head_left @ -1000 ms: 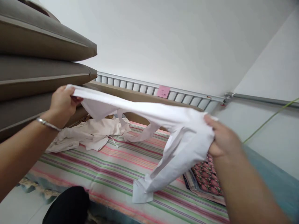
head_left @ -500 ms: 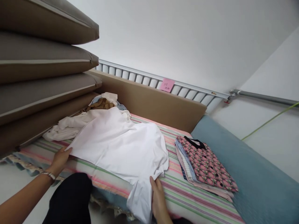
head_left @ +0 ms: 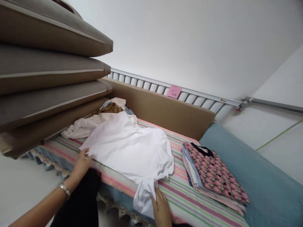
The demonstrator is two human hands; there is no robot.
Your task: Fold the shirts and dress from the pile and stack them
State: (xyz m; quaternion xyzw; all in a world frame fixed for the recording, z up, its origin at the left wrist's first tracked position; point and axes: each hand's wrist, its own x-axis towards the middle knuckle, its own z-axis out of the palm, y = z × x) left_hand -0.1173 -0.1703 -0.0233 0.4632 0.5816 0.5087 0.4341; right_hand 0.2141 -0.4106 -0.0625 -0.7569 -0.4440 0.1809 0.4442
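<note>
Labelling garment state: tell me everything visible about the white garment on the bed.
The white garment is plain, thin-looking fabric, spread flat but wrinkled on the striped sheet. Its near part hangs bunched over the bed edge, where the right hand touches it. The left hand touches its left edge. Its far end overlaps a pile of pale clothes.

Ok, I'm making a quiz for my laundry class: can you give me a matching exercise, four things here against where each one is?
1 white garment
2 pink patterned top
3 pink note
4 grey cushions

a stuck on the white rail
b stacked at the left
c spread on the striped sheet
d topping the folded pile

Pairs: 1-c, 2-d, 3-a, 4-b
</note>
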